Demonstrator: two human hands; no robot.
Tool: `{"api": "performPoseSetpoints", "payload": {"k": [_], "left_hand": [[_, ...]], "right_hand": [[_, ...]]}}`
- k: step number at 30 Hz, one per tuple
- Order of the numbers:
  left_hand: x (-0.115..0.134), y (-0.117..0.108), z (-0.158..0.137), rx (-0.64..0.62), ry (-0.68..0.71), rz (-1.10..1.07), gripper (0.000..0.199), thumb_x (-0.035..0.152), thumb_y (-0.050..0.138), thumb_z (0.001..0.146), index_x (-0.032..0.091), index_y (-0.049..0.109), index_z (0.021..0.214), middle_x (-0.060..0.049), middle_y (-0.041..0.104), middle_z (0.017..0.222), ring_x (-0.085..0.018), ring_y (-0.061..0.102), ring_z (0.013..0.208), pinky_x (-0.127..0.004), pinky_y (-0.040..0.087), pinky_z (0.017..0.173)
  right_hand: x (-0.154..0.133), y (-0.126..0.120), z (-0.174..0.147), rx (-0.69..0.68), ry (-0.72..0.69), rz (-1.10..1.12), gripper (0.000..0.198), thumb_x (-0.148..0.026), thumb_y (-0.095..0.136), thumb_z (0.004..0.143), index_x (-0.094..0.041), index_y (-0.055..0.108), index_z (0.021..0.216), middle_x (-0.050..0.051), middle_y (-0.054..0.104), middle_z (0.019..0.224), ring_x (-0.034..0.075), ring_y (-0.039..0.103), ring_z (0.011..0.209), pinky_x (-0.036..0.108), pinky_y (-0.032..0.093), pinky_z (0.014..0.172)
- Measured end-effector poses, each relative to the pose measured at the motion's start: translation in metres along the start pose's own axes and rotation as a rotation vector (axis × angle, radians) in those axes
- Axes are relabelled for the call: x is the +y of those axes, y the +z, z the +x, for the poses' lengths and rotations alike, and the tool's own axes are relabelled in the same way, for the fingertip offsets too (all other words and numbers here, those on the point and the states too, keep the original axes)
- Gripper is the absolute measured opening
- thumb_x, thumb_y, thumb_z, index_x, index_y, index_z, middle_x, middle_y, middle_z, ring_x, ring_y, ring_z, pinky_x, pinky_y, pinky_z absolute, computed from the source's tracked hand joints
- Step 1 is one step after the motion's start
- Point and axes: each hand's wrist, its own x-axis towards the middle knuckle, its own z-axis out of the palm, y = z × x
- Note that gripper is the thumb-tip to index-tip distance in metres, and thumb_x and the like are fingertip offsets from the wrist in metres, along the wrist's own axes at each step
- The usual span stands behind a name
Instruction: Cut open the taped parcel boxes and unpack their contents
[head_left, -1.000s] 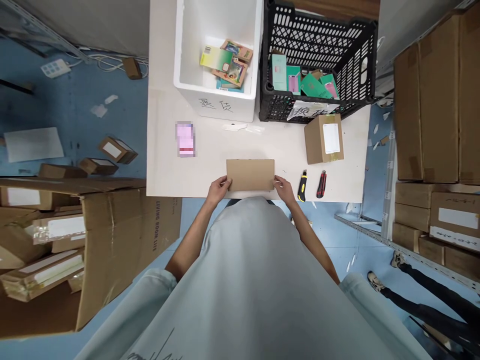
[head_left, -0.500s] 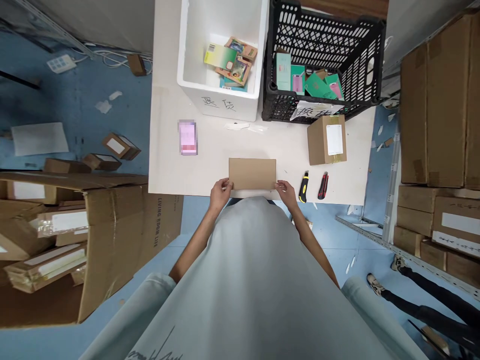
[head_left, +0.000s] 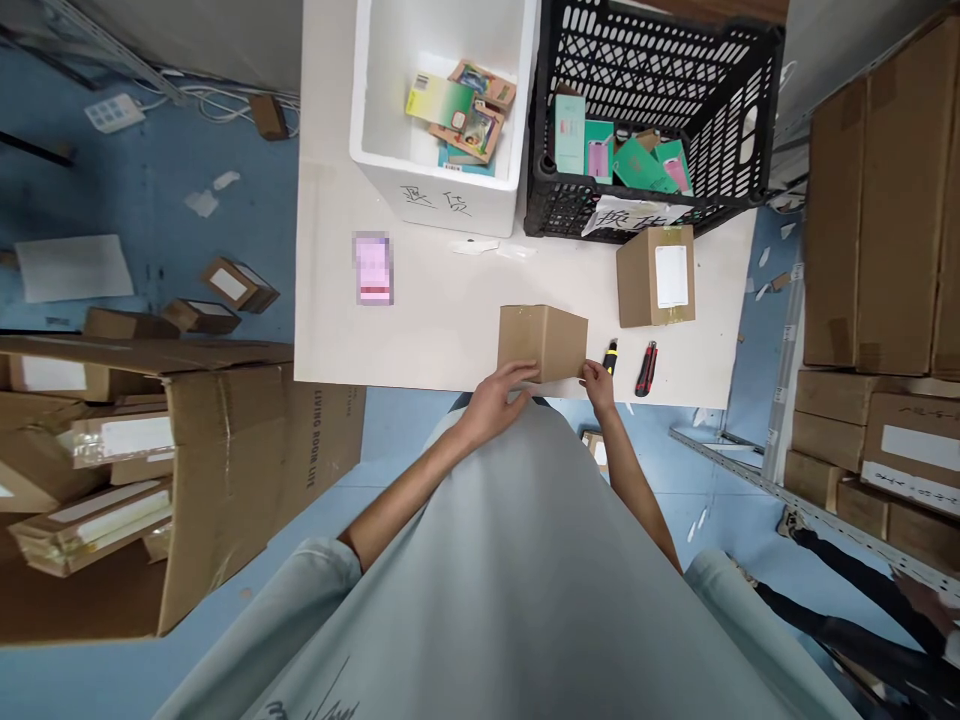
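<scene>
A plain brown cardboard box (head_left: 559,345) sits turned at an angle on the white table's near edge, two of its faces showing. Along its near left side lies my left hand (head_left: 497,402), fingers stretched out and touching the cardboard, thumb apart. My right hand (head_left: 598,384) pinches the box's near right corner. Just beyond that hand is a yellow and black utility knife (head_left: 610,356), its lower part hidden by my fingers. A red and black utility knife (head_left: 646,370) lies further right. Behind the knives stands a taped cardboard box (head_left: 655,278) with a white label.
A white foam bin (head_left: 435,200) and a black plastic crate (head_left: 652,205), both holding small packages, stand at the table's back. A blurred pink item (head_left: 373,268) lies on the left. A large open carton (head_left: 225,480) is at floor left. Another person's legs (head_left: 840,620) show lower right.
The box has moved right and turned so a second side shows. My left hand has moved right from its left corner onto its near side; my right hand has shifted right with the corner.
</scene>
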Motion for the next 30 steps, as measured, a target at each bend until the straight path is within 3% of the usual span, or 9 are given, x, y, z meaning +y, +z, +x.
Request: {"api": "performPoseSetpoints", "payload": {"k": [4, 7, 10, 15, 20, 25, 28, 30], "left_hand": [[0.0, -0.001, -0.001, -0.035, -0.026, 0.003, 0.04, 0.04, 0.062, 0.112, 0.033, 0.078, 0.147, -0.008, 0.068, 0.162, -0.033, 0.072, 0.141, -0.041, 0.07, 0.094], [-0.014, -0.006, -0.002, 0.049, -0.05, 0.043, 0.04, 0.039, 0.066, 0.109, 0.031, 0.077, 0.146, -0.009, 0.07, 0.154, -0.03, 0.074, 0.134, -0.042, 0.068, 0.103], [-0.041, -0.012, 0.001, 0.21, -0.118, 0.073, 0.031, 0.035, 0.069, 0.105, 0.026, 0.079, 0.134, -0.009, 0.074, 0.14, -0.027, 0.077, 0.125, -0.041, 0.066, 0.108], [-0.098, -0.028, 0.015, 0.459, -0.378, -0.011, 0.017, 0.025, 0.073, 0.094, 0.023, 0.076, 0.111, -0.009, 0.08, 0.124, -0.027, 0.08, 0.114, -0.039, 0.067, 0.1], [-0.136, -0.045, 0.023, 0.43, -0.493, -0.097, 0.01, 0.027, 0.077, 0.085, 0.021, 0.077, 0.093, -0.012, 0.082, 0.123, -0.028, 0.081, 0.108, -0.043, 0.065, 0.104], [-0.153, -0.063, 0.016, 0.501, -0.488, -0.156, 0.019, 0.031, 0.081, 0.079, 0.021, 0.078, 0.095, -0.012, 0.084, 0.117, -0.03, 0.079, 0.114, -0.043, 0.062, 0.107], [-0.164, -0.08, 0.012, 0.567, -0.572, -0.228, 0.028, 0.03, 0.084, 0.073, 0.019, 0.078, 0.098, -0.011, 0.083, 0.11, -0.028, 0.078, 0.105, -0.043, 0.062, 0.102], [-0.171, -0.091, 0.01, 0.603, -0.634, -0.276, 0.031, 0.029, 0.086, 0.07, 0.018, 0.077, 0.097, -0.009, 0.082, 0.104, -0.026, 0.076, 0.099, -0.042, 0.062, 0.099]], "right_hand": [[-0.003, 0.001, -0.002, 0.01, 0.011, -0.006, 0.057, -0.07, 0.06, 0.096, -0.021, 0.075, 0.121, 0.011, 0.084, 0.109, 0.027, 0.08, 0.106, 0.052, 0.07, 0.097], [-0.008, 0.004, -0.008, 0.005, 0.001, -0.009, 0.057, -0.07, 0.061, 0.096, -0.021, 0.076, 0.121, 0.012, 0.085, 0.113, 0.027, 0.081, 0.108, 0.051, 0.07, 0.098], [-0.016, 0.012, -0.015, -0.005, -0.014, -0.019, 0.056, -0.068, 0.064, 0.096, -0.019, 0.076, 0.121, 0.015, 0.085, 0.118, 0.028, 0.081, 0.109, 0.051, 0.07, 0.099], [-0.037, 0.032, -0.028, -0.043, -0.043, -0.064, 0.045, -0.056, 0.067, 0.095, -0.019, 0.079, 0.117, 0.015, 0.086, 0.122, 0.028, 0.082, 0.109, 0.05, 0.068, 0.104], [-0.07, 0.041, -0.048, -0.088, -0.072, -0.175, 0.028, -0.036, 0.067, 0.098, -0.019, 0.083, 0.115, 0.013, 0.088, 0.125, 0.029, 0.084, 0.114, 0.047, 0.065, 0.111], [-0.115, 0.041, -0.087, -0.182, -0.238, -0.451, 0.03, -0.031, 0.062, 0.108, -0.023, 0.085, 0.125, 0.01, 0.089, 0.125, 0.03, 0.086, 0.116, 0.043, 0.066, 0.106], [-0.144, 0.051, -0.114, -0.271, -0.333, -0.576, 0.03, -0.037, 0.061, 0.113, -0.028, 0.087, 0.127, 0.007, 0.09, 0.124, 0.031, 0.087, 0.113, 0.044, 0.066, 0.105], [-0.16, 0.063, -0.131, -0.349, -0.436, -0.632, 0.033, -0.039, 0.058, 0.117, -0.028, 0.086, 0.13, 0.007, 0.087, 0.136, 0.032, 0.086, 0.118, 0.046, 0.066, 0.109]]}}
